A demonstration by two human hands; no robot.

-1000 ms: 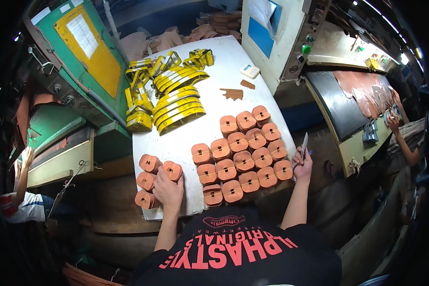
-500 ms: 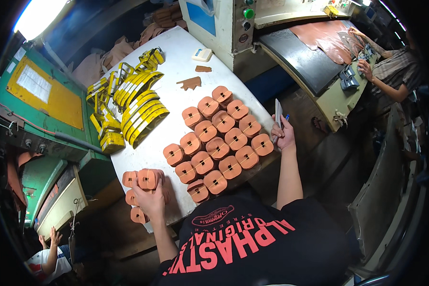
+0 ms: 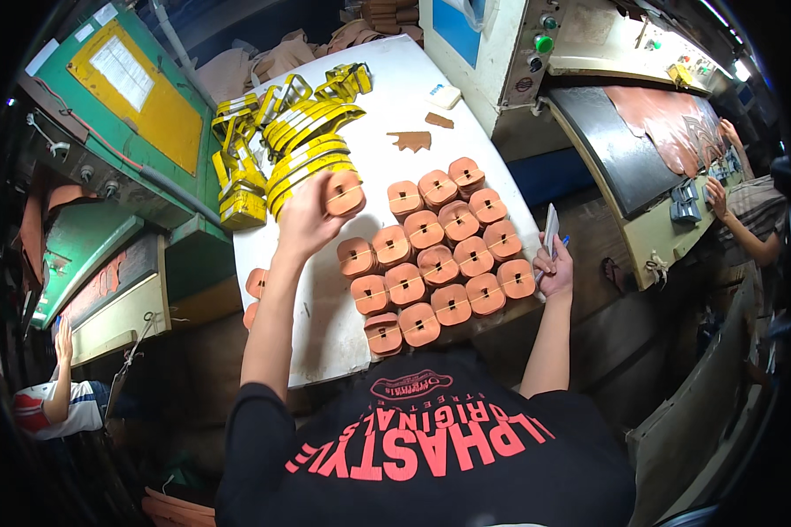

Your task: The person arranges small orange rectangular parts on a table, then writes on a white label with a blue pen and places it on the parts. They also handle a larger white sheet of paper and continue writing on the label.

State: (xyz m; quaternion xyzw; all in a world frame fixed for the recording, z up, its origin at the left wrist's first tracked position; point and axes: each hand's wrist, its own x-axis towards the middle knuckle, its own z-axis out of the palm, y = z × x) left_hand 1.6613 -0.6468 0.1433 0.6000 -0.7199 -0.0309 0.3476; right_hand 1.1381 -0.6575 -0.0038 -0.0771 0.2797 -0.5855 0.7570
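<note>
My left hand (image 3: 304, 220) is closed around a bundle of leather pieces (image 3: 344, 193), rounded squares tied with a thin band, raised above the white table (image 3: 394, 92). Just right of it stand rows of similar tan bundles (image 3: 424, 228), each with a small dark slot in the middle. A couple more bundles (image 3: 257, 281) show at the table's left edge, partly behind my left forearm. At the table's right edge my right hand (image 3: 555, 272) grips a white pad or folded paper (image 3: 550, 227), seen edge-on, along with a blue-tipped pen (image 3: 566, 241).
Yellow cutting dies (image 3: 303, 145) are heaped at the table's far left. Leather scraps (image 3: 410, 140) and a small white box (image 3: 445, 96) lie farther back. A green machine (image 3: 163, 53) stands left. At right, a co-worker's hands (image 3: 719, 193) are by a black-topped bench (image 3: 589, 132).
My left hand has lifted a bundle from the group at the left edge and carried it up and right, beside the rows. The view has shifted; my right hand still holds pad and pen.
</note>
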